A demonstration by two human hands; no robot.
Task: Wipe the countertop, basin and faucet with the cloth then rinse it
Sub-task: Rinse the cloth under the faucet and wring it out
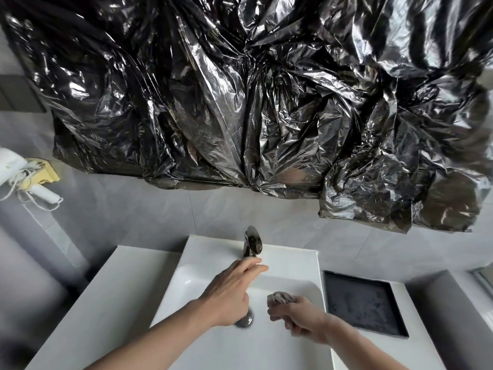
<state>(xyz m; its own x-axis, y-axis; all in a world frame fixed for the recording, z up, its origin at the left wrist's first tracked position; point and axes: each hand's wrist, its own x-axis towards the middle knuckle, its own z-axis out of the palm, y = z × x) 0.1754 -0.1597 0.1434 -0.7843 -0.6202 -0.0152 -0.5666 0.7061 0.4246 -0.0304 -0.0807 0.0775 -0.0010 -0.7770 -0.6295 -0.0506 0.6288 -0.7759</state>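
Two bare forearms come in from the bottom edge, over the front of the white basin (202, 340), which is the landmark for everything here. The right hand (298, 316) hangs above the right half of the basin, its fingers curled tight round a bunched grey cloth (281, 297); the cloth sticks out past the knuckles toward the back of the basin and does not touch the porcelain. The left hand (229, 292) reaches across the middle of the basin toward its back rim, fingers held straight and close together, holding nothing. Its fingertips (260, 264) are at the base of the chrome faucet (253, 241), which stands upright on the back rim of the basin; whether they actually touch the metal cannot be told. Under the left wrist, on the basin floor, part of the round metal drain (245, 320) shows.

The white countertop (88, 303) spreads out to the left of the basin. Just to the right of the basin lies a flat black tray (365, 305). On the grey wall above the basin hangs crumpled black plastic sheeting (253, 102). Well off to the left of the basin, a white hair dryer (16, 166) with its cord is mounted on the wall.
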